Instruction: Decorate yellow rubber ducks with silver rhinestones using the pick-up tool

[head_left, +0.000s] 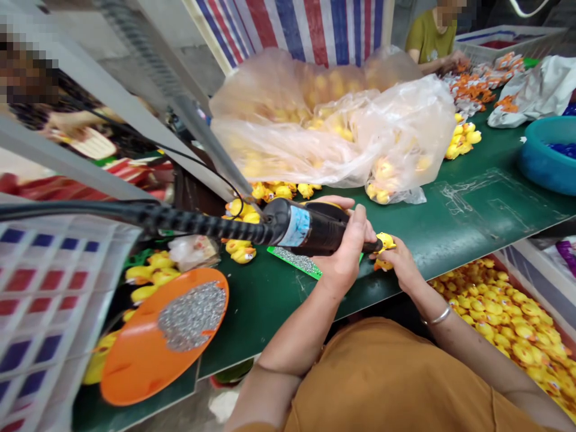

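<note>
A black electric screwdriver [326,231] with a blue label lies in my left hand [345,258], its fingers wrapped round the body. The tool's tip points right and meets a small yellow toy duck [387,241]. My right hand [402,261] grips that duck between thumb and fingers, above the front part of the green table [252,300]. Partly under the screwdriver and my left hand is a green tray [317,274] of small silvery screws. An orange dish [130,366] at the left holds a heap of similar metal pieces.
Translucent bags [288,144] of ducks fill the table's back. Loose ducks [240,252] lie left of the tool. A large bin of ducks [508,306] stands at lower right, a blue basin [540,165] at far right. A grey post and cable cross the left; two people sit beyond.
</note>
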`<state>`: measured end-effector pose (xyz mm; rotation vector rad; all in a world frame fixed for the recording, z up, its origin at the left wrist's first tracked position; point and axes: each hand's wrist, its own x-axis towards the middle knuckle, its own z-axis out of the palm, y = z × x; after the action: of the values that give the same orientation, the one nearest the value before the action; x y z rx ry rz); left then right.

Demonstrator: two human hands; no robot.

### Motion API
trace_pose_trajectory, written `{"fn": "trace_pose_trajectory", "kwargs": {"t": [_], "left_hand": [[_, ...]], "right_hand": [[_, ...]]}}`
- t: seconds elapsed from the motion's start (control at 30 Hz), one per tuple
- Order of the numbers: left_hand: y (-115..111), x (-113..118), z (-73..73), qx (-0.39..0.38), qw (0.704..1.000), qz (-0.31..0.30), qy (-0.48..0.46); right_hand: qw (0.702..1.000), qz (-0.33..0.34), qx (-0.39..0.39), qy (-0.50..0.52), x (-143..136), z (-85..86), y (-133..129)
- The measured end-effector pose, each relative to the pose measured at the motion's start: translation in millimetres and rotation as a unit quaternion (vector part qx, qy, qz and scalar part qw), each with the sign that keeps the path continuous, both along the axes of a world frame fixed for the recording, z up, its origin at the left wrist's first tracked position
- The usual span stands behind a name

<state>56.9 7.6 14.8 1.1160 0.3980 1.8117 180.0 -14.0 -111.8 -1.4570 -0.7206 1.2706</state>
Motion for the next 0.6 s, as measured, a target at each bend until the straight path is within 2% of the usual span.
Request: {"fn": "trace_pose_trajectory", "kwargs": {"t": [0.1,0.2,0.4,0.6], "left_hand": [[2,0,0.2,-0.002,1.000,0.006,-0.003],[4,1,-1.8,-0.001,1.000,0.010,0.006],[2,2,-0.6,-0.020,0.999,0.023,0.018],[-1,0,5.3,-0.033,0.999,0.035,0.003]], "right_hand": [[0.995,0.021,-0.023,0.099,0,12.7,-4],[0.989,0.020,-0.044,0.139,3,19.1,-6],[0.976,0.064,-0.054,0.202,7,22.2,-6],[0.967,0.072,-0.059,0.238,3,18.7,-7]]}}
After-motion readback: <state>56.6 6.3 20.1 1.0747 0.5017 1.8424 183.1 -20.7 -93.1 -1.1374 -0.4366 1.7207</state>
